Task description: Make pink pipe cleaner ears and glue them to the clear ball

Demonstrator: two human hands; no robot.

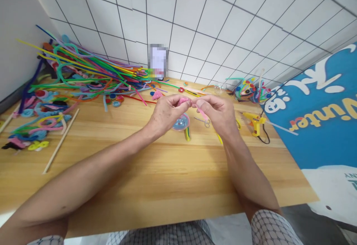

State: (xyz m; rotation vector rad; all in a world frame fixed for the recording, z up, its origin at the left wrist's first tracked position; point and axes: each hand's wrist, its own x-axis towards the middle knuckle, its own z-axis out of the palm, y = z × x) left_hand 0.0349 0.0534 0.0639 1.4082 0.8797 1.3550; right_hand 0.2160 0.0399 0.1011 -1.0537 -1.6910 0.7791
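Both hands meet above the middle of the wooden table (156, 178). My left hand (166, 114) pinches a small coil of pink pipe cleaner (184, 101). My right hand (216, 111) grips the free pink strand (203, 114) that runs down from the coil. Under the hands lie a round pink and blue craft piece (181, 123), a green and yellow stub (187, 134) and small scissors (203, 121).
A big heap of coloured pipe cleaners (83, 74) fills the back left, with curled pieces (39, 124) and wooden sticks (60, 142) nearer. A yellow glue gun (254, 120) and a colourful finished craft (248, 89) are at the right. A blue printed board (320, 114) borders the table's right.
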